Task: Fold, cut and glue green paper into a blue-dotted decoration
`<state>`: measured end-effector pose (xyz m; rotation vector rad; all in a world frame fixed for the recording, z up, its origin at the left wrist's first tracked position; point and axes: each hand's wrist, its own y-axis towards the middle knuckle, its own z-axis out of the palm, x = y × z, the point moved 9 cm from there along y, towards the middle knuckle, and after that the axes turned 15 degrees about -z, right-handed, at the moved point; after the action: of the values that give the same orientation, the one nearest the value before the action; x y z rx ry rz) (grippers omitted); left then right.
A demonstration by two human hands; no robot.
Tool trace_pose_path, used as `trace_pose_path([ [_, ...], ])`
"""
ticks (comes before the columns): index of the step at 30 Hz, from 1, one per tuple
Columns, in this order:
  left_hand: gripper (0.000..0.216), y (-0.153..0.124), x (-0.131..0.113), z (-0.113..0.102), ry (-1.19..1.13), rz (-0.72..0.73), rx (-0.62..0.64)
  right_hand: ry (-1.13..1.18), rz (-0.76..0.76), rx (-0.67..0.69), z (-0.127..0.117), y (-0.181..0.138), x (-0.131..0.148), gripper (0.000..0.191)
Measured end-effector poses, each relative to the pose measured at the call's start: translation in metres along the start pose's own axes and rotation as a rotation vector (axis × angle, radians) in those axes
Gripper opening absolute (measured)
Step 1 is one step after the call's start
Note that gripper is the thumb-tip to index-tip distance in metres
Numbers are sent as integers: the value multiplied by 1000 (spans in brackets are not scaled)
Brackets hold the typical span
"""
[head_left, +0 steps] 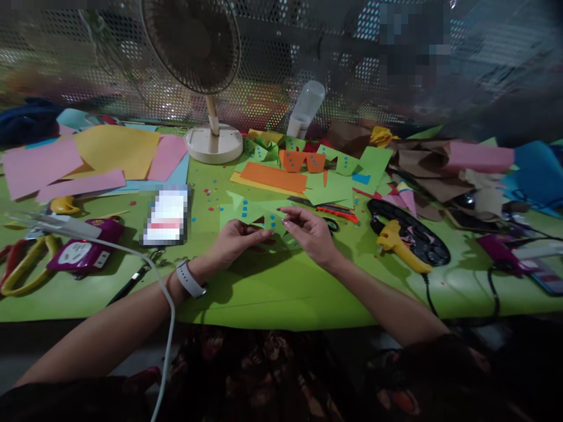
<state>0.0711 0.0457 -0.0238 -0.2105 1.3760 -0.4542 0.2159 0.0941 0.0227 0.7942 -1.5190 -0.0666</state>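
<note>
My left hand (235, 239) and my right hand (310, 233) meet over a green paper cut-out (255, 214) dotted with small blue squares, lying on the green table cover (272, 287). The left fingers are curled and pinch the paper's near edge. The right hand's fingers are bent, with fingertips close together at the paper's right side. A grey watch sits on my left wrist. What the right fingertips hold is too small to see.
A desk fan (206, 76) stands behind. Orange paper (272, 177) and orange paper glasses (302, 160) lie beyond the hands. A yellow glue gun (402, 246) and black tray are right; scissors (20, 266), a purple power strip (85, 249) and a white cable are left.
</note>
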Motion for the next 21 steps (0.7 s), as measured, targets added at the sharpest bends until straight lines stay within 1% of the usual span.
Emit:
trace_pose_path([
  [4, 30, 2, -1, -2, 23, -14, -36, -76, -33, 14, -2, 2, 1, 30],
  [9, 31, 5, -2, -11, -31, 7, -98, -218, -110, -7, -8, 6, 5, 30],
  [13, 36, 8, 0, -12, -47, 17, -85, -299, -94, 42, -7, 11, 4, 27],
  [16, 36, 10, -1, -14, -55, 37, -101, -351, -106, 93, -6, 16, 6, 25],
  [19, 35, 9, -3, -15, -40, 66, -109, -348, -92, 127, -5, 19, 4, 23],
  [21, 33, 9, -5, -15, -17, 87, -108, -324, -74, 112, -6, 20, 2, 24],
])
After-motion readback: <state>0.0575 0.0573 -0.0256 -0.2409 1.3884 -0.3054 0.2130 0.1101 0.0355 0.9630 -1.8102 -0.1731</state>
